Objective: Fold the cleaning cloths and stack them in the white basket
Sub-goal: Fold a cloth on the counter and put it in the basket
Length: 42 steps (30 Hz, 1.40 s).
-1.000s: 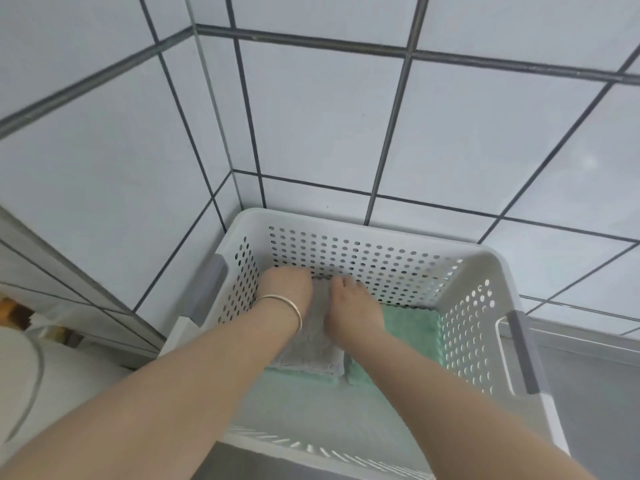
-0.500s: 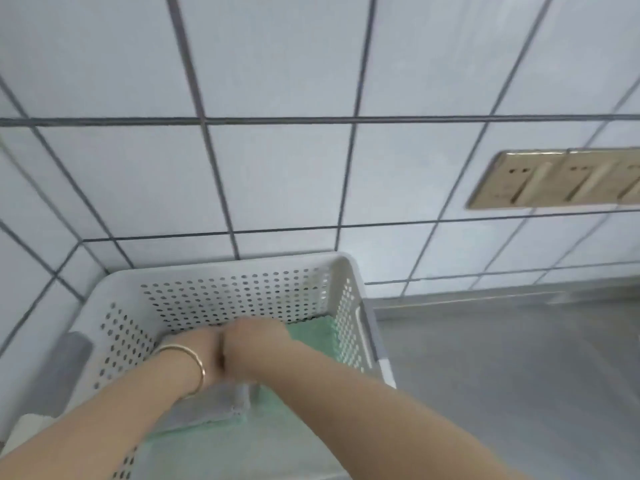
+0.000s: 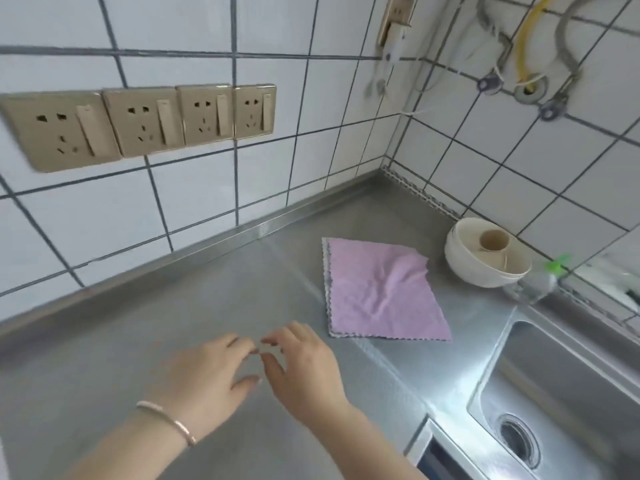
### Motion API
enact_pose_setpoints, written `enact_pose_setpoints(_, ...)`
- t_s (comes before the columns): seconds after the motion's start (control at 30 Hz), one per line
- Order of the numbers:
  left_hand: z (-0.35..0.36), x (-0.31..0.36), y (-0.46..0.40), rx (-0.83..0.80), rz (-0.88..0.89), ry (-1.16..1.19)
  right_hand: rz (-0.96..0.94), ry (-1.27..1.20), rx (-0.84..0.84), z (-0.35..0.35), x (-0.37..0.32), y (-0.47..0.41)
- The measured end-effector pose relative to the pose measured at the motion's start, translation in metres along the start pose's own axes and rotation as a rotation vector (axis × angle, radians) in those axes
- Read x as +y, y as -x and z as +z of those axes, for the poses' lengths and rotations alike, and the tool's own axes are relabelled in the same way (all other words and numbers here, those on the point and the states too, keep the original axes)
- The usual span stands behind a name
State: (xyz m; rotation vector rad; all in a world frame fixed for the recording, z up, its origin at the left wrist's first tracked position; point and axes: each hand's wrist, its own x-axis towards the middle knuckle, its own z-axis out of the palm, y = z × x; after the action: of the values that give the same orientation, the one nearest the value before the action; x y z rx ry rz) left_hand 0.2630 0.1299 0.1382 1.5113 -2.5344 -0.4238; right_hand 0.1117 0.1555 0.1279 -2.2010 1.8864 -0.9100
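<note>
Left hand [image 3: 204,372] and right hand [image 3: 304,368] hover side by side, apparently empty.

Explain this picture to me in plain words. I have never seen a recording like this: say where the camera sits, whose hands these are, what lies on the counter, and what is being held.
There is no machine here. The camera is worn on a person's head and looks forward and down, so the two bare arms are the wearer's own. The left hand, with a bracelet on its wrist, and the right hand hover close together above a steel counter, fingers loosely spread. Neither has a grip on anything. Ahead of them a pink cleaning cloth lies unfolded and slightly rumpled. Beyond it stands a white bowl with a small cup inside. A sink is set into the counter on the right. A row of wall sockets sits on the tiles. The white basket is not in view.
</note>
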Motion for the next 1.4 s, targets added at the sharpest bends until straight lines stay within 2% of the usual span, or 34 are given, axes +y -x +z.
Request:
enact_pose_setpoints(0.03,0.01,0.017,-0.013,0.045,0.05,0.007,0.052,0.042,-0.028,0.001,0.041,0.01)
enact_pose_setpoints(0.07,0.025,0.036,-0.026,-0.002,0.087,0.031,0.116,0.086,-0.035,0.0,0.081,0.017)
enact_pose_setpoints(0.17,0.079,0.076,-0.072,-0.192,-0.023,0.035,0.251,0.179,-0.071,-0.006,0.174,0.027)
enact_pose_setpoints(0.23,0.107,0.091,-0.102,-0.219,-0.112,0.043,0.265,0.203,-0.18,-0.004,0.217,0.025)
enact_pose_setpoints(0.37,0.145,0.116,-0.137,-0.136,-0.174,0.059,0.225,0.218,-0.287,0.005,0.264,0.015)
enact_pose_setpoints(0.47,0.16,0.123,-0.154,-0.025,-0.15,0.094,0.15,0.218,-0.301,0.007,0.28,0.007)
enact_pose_setpoints(0.57,0.175,0.126,-0.168,-0.019,-0.135,0.101,0.13,0.135,-0.298,0.01,0.292,0.0)
enact_pose_setpoints(0.73,0.181,0.13,-0.192,-0.056,-0.149,-0.063,0.29,-0.162,-0.375,0.011,0.31,-0.007)
enact_pose_setpoints(0.83,0.179,0.132,-0.206,0.029,-0.146,-0.112,0.284,-0.219,-0.313,0.004,0.315,-0.015)
enact_pose_setpoints(0.97,0.165,0.134,-0.22,0.165,-0.121,-0.041,0.042,0.07,-0.187,-0.009,0.321,-0.026)
enact_pose_setpoints(1.07,0.141,0.136,-0.233,0.254,-0.069,0.056,0.065,0.232,-0.126,-0.03,0.34,-0.036)
enact_pose_setpoints(1.13,0.117,0.134,-0.239,0.315,-0.04,0.094,0.102,0.292,-0.021,-0.06,0.355,-0.048)
enact_pose_setpoints(1.3,0.031,0.131,-0.236,0.521,-0.002,0.151,-0.019,0.275,0.279,-0.161,0.338,-0.098)
enact_pose_setpoints(1.4,-0.03,0.13,-0.215,0.65,-0.033,0.243,0.015,0.176,0.299,-0.21,0.295,-0.122)
